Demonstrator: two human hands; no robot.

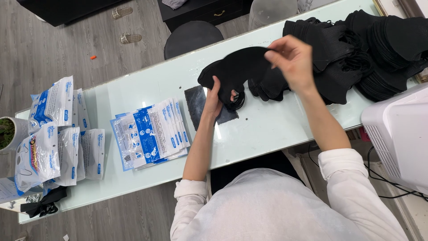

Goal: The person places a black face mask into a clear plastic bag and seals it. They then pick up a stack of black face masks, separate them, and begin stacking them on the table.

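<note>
Long pale glass-topped surface (267,129), running slantwise over a grey wood floor (53,49). Near the middle, a fanned stack of flat white-and-blue packets (149,134) beside a dark square mat (198,105); toward the left end, a loose cluster of filled white-and-blue pouches (58,143), with a black bundle (44,203) at the near corner. At the right end, large heaps of black masks (356,49), and a white machine (401,134) at the near right edge.

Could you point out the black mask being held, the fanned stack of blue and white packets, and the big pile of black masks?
black mask (243,67), head view, on its curved middle panel.
fanned packets (149,134), head view, middle of the stack.
mask pile (379,53), head view, on its heaped middle.
</note>
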